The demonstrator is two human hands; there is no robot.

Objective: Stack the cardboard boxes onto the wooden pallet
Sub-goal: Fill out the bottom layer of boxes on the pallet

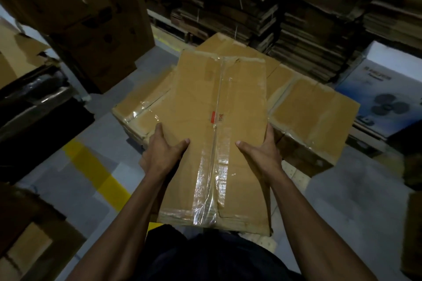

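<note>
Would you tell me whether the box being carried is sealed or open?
Sealed. The carried box has clear tape running along its closed top seam, both flaps flat.

One head-worn view looks forward and steeply down from above the person's chest, close over both forearms. The left hand (163,147) and right hand (262,150) sit mid-frame (wide-angle, edges bowed); beyond them the view reaches the stacked flat cardboard (308,18).
</note>
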